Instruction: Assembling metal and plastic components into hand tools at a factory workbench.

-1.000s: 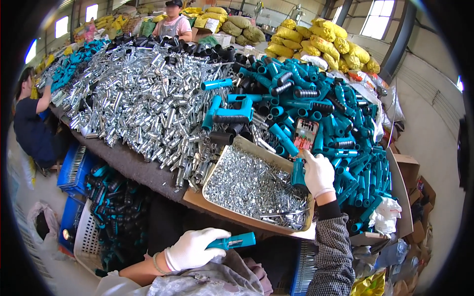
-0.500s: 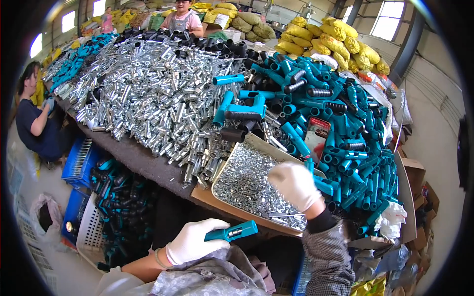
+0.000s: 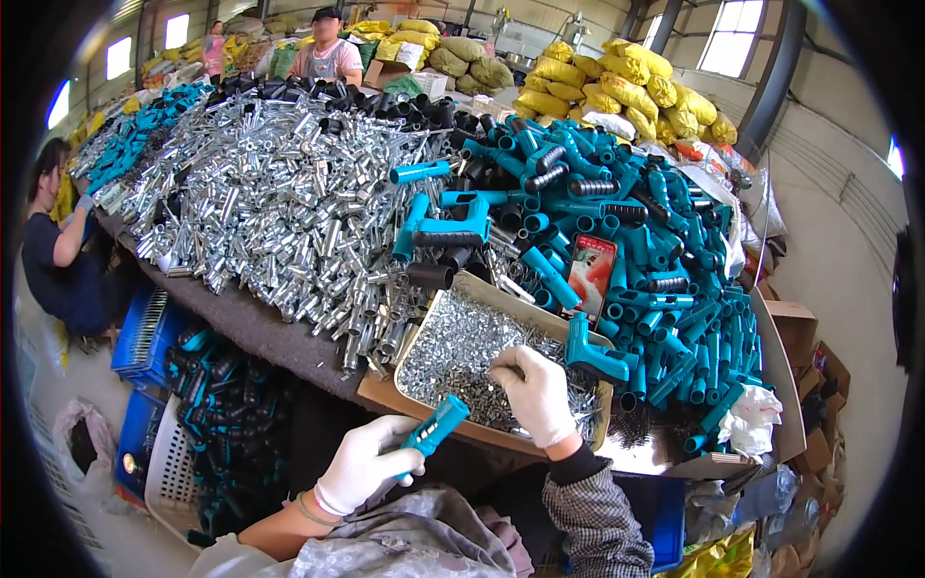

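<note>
My left hand (image 3: 361, 467), in a white glove, is closed around a teal plastic tool housing (image 3: 438, 424), whose round end points up and to the right. Over a shallow tray (image 3: 409, 371) of small metal pieces hovers my gloved right hand (image 3: 535, 393). Its thumb and fingers are pinched together; anything between the fingertips is too small to make out. A teal pistol-shaped housing (image 3: 597, 352) with a dark grip rests at the tray's right edge, just beyond that hand.
Shiny metal tubes (image 3: 279, 202) are heaped across the table, with teal housings (image 3: 655, 289) piled on the right and a red-screened phone (image 3: 591, 270) among them. Below left, a white basket (image 3: 173, 462) stands by dark-and-teal parts (image 3: 236, 414). Co-workers (image 3: 63, 250) sit around the table.
My right hand has moved left and down from the tray's right side over the small pieces. The left hand has shifted left and tilted the housing more upright. The pistol-shaped housing now shows fully.
</note>
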{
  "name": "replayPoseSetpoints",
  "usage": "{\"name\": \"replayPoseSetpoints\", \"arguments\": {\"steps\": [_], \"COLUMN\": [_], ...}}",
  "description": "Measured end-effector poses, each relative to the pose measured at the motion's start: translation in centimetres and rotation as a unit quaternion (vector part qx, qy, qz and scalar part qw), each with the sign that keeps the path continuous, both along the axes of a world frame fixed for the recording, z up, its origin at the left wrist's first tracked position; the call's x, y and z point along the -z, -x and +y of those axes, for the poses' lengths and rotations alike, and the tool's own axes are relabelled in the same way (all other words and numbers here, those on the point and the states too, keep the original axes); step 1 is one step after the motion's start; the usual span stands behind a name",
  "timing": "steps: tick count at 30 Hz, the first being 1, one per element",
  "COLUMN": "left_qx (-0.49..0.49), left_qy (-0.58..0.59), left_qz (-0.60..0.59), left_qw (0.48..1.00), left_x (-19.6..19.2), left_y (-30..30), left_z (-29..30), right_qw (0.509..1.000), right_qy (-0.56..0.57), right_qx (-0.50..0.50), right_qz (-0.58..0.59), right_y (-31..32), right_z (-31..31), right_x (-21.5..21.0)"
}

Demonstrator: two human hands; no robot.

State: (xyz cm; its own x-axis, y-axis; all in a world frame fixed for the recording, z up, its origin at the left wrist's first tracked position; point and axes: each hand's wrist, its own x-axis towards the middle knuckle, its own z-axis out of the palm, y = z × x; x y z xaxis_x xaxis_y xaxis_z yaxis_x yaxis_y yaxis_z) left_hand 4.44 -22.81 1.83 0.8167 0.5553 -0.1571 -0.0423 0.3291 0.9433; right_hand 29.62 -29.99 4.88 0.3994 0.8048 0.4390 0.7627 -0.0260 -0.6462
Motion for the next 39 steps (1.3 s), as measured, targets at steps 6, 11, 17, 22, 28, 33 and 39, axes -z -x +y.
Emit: {"name": "replayPoseSetpoints", "arguments": {"steps": [6,11,17,22,28,33,39], "left_qx": [-0.089,-0.086,-0.061,-0.025,0.004,-0.009,0.033], "left_qy": [-0.066,-0.255,-0.293,-0.248,-0.218,-0.207,-0.019], "left_qz": [-0.042,-0.022,0.021,0.034,0.012,-0.037,-0.026], "left_qw": [0.993,0.963,0.954,0.968,0.976,0.978,0.999], "left_x": [1.4,1.6,1.4,1.2,1.2,0.6,0.5], "left_y": [-0.5,-1.4,-0.2,0.2,0.0,0.2,0.2], "left_z": [0.0,-1.0,-1.1,-0.6,-0.3,-0.6,-0.6], "right_qw": [0.995,0.993,0.991,0.965,0.904,0.917,0.941], "right_qy": [0.018,-0.018,-0.070,-0.070,-0.043,-0.030,0.030], "right_qx": [-0.059,0.011,0.011,0.007,-0.016,-0.047,-0.042], "right_qz": [0.072,0.114,0.109,0.254,0.425,0.394,0.334], "right_y": [7.9,9.5,10.7,10.4,10.2,9.9,10.0], "right_z": [-2.2,-3.6,-3.6,-3.6,-3.8,-3.5,-2.1], "right_x": [-0.1,1.2,1.2,2.9,3.2,1.7,0.7]}}
